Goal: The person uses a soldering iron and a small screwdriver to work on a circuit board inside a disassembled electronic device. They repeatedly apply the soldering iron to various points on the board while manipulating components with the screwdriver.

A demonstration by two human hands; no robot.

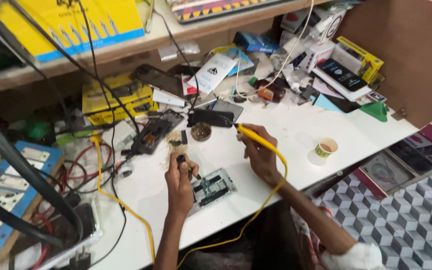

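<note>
An opened phone (214,186) with its circuit board showing lies on the white table (296,130), just in front of me. My left hand (179,179) rests at the phone's left edge, fingers closed around a small dark tool that points down toward the board. My right hand (259,152) grips a yellow-handled soldering iron (250,133), raised to the right of the phone. Its tip points up and left toward a small round tin (201,131). The iron's yellow cord (276,185) loops down past my right forearm.
A paper cup (326,148) stands to the right. Another opened phone (155,132) lies left of the tin, near tangled cables (91,165). Boxes, phones and parts crowd the back of the table; a blue board (6,190) sits at far left. A patterned floor (416,220) lies beyond the table's right edge.
</note>
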